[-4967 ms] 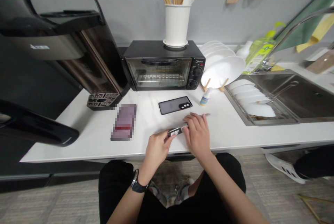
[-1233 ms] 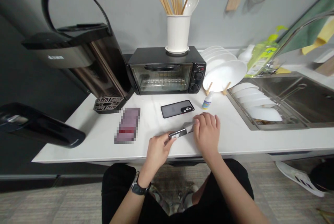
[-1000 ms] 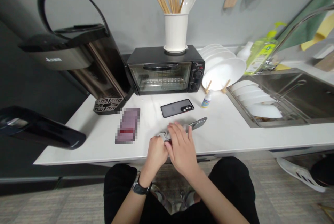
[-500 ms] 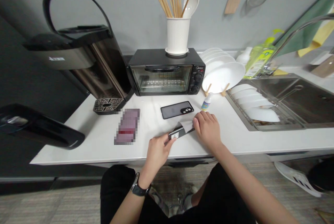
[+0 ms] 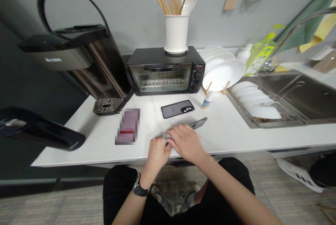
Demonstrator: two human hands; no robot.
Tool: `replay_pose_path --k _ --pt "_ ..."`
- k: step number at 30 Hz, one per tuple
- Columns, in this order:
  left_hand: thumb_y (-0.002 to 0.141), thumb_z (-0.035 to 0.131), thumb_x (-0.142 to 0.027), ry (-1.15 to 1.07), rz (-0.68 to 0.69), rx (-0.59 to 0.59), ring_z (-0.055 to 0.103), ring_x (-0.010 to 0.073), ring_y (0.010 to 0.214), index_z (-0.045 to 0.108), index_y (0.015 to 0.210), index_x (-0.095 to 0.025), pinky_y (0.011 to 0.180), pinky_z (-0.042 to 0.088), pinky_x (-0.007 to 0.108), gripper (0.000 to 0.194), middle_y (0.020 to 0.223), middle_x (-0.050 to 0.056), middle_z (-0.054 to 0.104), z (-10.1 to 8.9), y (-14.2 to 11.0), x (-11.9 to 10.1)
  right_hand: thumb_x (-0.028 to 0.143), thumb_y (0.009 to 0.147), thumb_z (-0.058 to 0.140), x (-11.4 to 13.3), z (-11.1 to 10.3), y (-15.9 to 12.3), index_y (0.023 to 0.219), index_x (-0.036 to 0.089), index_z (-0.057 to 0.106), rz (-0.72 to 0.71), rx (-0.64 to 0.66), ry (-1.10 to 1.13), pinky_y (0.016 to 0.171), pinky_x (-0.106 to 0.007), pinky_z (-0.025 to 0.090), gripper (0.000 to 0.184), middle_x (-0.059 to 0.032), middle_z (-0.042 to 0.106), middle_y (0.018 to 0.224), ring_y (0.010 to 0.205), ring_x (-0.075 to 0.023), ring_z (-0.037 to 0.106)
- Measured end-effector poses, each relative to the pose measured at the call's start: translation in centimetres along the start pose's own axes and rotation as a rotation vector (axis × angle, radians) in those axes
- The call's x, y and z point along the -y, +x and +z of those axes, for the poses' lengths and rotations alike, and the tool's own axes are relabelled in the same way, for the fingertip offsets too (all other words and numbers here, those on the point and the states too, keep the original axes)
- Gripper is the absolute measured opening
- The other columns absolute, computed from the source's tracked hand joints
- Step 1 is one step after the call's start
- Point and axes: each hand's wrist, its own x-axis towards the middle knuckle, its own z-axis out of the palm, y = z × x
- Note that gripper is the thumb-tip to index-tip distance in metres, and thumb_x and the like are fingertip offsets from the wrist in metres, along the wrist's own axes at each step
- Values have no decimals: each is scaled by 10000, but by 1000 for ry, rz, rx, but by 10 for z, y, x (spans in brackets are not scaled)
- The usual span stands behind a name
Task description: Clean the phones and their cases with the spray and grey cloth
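My left hand (image 5: 159, 151) is closed around the near end of a slim dark phone (image 5: 198, 122), held tilted just over the counter's front part. My right hand (image 5: 187, 144) lies across the phone's middle, its fingers wrapped over a grey cloth (image 5: 166, 136) that bunches against my left fingers. Only the phone's far end shows past my right hand; the rest is covered. A black-rimmed phone case (image 5: 174, 109) with a camera cutout lies flat behind the hands. Right of it stands a small white spray bottle (image 5: 207, 101) with a blue and yellow label.
Behind sit a toaster oven (image 5: 162, 78) with a chopstick holder (image 5: 176, 32) on top and a plate rack (image 5: 223, 76). A drinks dispenser (image 5: 86, 64), dark bottle (image 5: 44, 128) and pixelated flat item (image 5: 128, 127) are left; a sink (image 5: 252, 121) is right.
My right hand has slid left and nearer along the phone with the cloth, up against my left hand. The phone's far end now shows. My left hand keeps its hold.
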Motion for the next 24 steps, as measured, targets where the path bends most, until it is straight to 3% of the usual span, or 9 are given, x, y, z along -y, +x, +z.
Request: replay_pose_path --k 3,6,9,11,14,16,19,24 --pt "919 601 -179 -75 -19 -1 624 163 606 682 695 -185 606 367 252 239 672 33 713 0 0 -2 511 1073 467 -35 -8 11 878 174 662 6 107 -101 745 -358 394 435 -76 702 794 759 -226 621" --pt "964 615 -280 -147 -19 -8 608 153 613 678 726 -181 588 338 244 265 665 22 704 0 -1 -3 427 1094 438 -67 -15 8 831 179 659 59 134 -164 736 -358 376 424 -71 697 755 727 -218 610" --pt "984 615 -367 -161 -16 -32 569 139 593 667 741 -184 576 311 240 308 643 6 681 2 -1 -4 268 1092 386 -85 -18 -10 899 173 690 187 30 -198 871 -378 402 372 -81 728 847 853 -239 632" --pt "985 617 -385 -150 -18 -40 543 132 579 647 719 -185 568 294 241 335 623 -1 660 3 -1 -3 226 1076 381 -88 -18 -24 1075 159 704 275 -69 -209 1050 -430 371 329 -97 755 997 1037 -267 635" --pt "981 619 -388 -134 -16 -39 533 129 580 615 694 -185 564 281 241 352 618 -3 652 4 0 -1 167 1037 392 -82 -16 -36 1417 128 557 358 -163 -169 1244 -549 180 416 -117 736 1242 1286 -281 571" --pt "979 620 -388 -130 -13 -32 545 131 583 606 694 -185 566 288 240 351 625 1 662 5 0 0 104 981 389 -72 -13 -38 1508 124 459 335 -153 -109 1274 -587 94 532 -124 687 1369 1384 -272 518" --pt "985 598 -361 -138 3 -24 595 145 604 625 724 -186 588 333 237 315 661 22 703 4 0 0 95 917 410 -44 -8 -32 1485 104 482 202 -66 -8 1283 -557 133 573 -147 616 1463 1450 -281 453" --pt "835 583 -118 -26 66 1 664 201 631 672 735 -176 625 384 275 146 736 85 757 1 -1 2 298 1001 467 9 4 -13 1490 88 484 -5 38 70 1273 -516 214 532 -171 619 1415 1346 -298 509"
